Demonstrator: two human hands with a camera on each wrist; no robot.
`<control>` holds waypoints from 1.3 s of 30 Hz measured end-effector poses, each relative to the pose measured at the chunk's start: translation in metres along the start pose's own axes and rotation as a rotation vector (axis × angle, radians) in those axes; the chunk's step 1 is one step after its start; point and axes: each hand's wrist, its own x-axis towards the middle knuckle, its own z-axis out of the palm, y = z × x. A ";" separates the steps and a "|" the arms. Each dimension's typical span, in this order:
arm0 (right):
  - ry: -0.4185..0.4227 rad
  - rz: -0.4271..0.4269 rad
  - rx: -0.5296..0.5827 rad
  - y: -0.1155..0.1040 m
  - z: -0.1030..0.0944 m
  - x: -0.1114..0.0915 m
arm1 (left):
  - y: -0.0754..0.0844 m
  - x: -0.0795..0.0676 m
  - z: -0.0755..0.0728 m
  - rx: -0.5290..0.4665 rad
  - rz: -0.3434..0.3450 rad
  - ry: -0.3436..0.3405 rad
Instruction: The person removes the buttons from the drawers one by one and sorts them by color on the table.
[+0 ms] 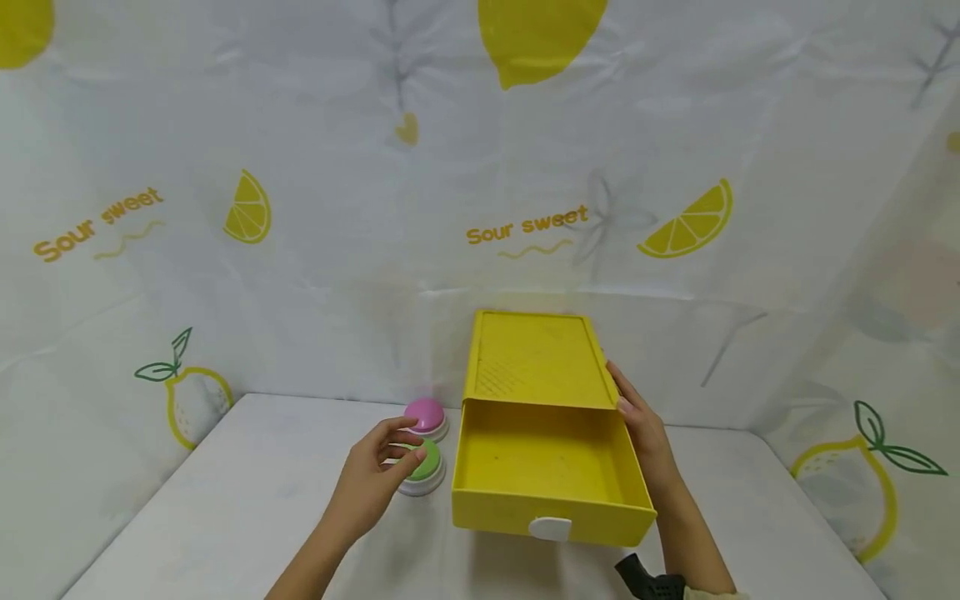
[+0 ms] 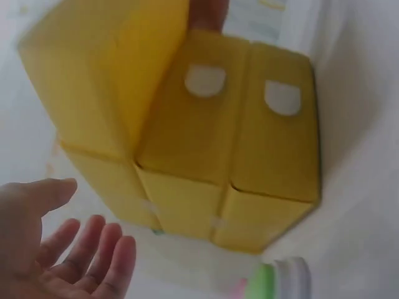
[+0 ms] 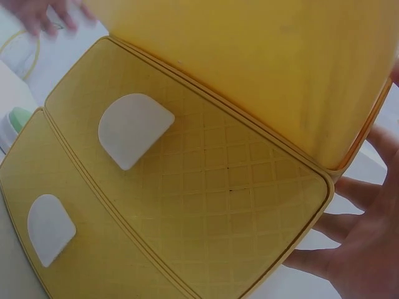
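A yellow three-drawer storage box (image 1: 540, 358) stands on the table, its top drawer (image 1: 551, 454) pulled out and bare inside. In the right wrist view the two lower drawer fronts (image 3: 237, 162) are closed, each with a white tab handle (image 3: 134, 128). My right hand (image 1: 647, 437) rests with spread fingers against the box's right side. To the left of the box, my left hand (image 1: 375, 471) is apart from it, fingers loosely bent and holding nothing. Behind those fingers in the head view are a green push button (image 1: 426, 465) and a pink push button (image 1: 426, 415), both on white bases.
The white table (image 1: 247, 508) runs back to a hanging sheet (image 1: 360, 275) printed with lemons, right behind the box. A black strap piece (image 1: 648, 579) sits at the right wrist.
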 end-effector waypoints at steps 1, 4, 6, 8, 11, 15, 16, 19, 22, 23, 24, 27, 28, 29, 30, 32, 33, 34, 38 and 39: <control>0.002 0.002 -0.002 0.000 0.000 0.000 | 0.009 -0.006 -0.002 -0.028 0.014 -0.004; 0.009 0.012 -0.008 -0.001 0.000 0.001 | 0.029 -0.022 -0.005 -0.064 0.105 0.026; 0.006 0.013 -0.006 -0.002 0.000 0.001 | 0.038 -0.032 -0.004 -0.087 0.190 0.032; -0.001 0.008 -0.002 -0.002 0.000 0.002 | 0.046 -0.041 -0.003 -0.096 0.286 0.011; -0.005 -0.004 -0.005 -0.002 0.000 0.003 | 0.052 -0.052 0.004 -0.110 0.435 -0.073; 0.001 -0.008 -0.013 -0.002 0.000 0.004 | 0.057 -0.058 0.016 -0.120 0.543 -0.155; 0.000 -0.005 -0.013 -0.002 -0.001 0.004 | 0.057 -0.059 0.019 -0.120 0.564 -0.164; 0.003 0.005 -0.015 -0.002 -0.001 0.004 | 0.059 -0.060 0.029 -0.117 0.612 -0.187; 0.004 0.010 -0.020 -0.002 -0.002 0.004 | 0.060 -0.059 0.040 -0.109 0.679 -0.206; 0.005 0.011 -0.020 -0.002 -0.002 0.004 | 0.061 -0.059 0.043 -0.105 0.690 -0.211; 0.004 0.011 -0.016 -0.002 -0.002 0.003 | 0.062 -0.059 0.046 -0.097 0.699 -0.214; 0.003 0.016 -0.006 -0.001 -0.002 0.003 | 0.065 -0.060 0.053 -0.080 0.686 -0.236; 0.004 0.019 0.000 -0.001 -0.002 0.002 | 0.066 -0.060 0.055 -0.074 0.676 -0.245; 0.004 0.019 0.006 0.000 -0.002 0.002 | 0.066 -0.061 0.057 -0.067 0.674 -0.253; 0.003 0.020 0.013 0.000 -0.002 0.002 | 0.067 -0.061 0.059 -0.066 0.658 -0.262; 0.001 0.016 0.015 0.001 -0.001 0.001 | 0.068 -0.061 0.061 -0.075 0.631 -0.274; -0.001 0.014 0.018 0.001 -0.001 0.001 | 0.068 -0.061 0.063 -0.077 0.620 -0.273; -0.002 0.010 0.019 0.001 -0.001 0.001 | 0.068 -0.061 0.064 -0.082 0.611 -0.270; -0.004 0.002 -0.002 0.001 0.000 0.001 | 0.070 -0.061 0.068 -0.084 0.570 -0.247; -0.004 0.005 -0.006 0.001 0.000 0.000 | 0.070 -0.061 0.068 -0.083 0.561 -0.240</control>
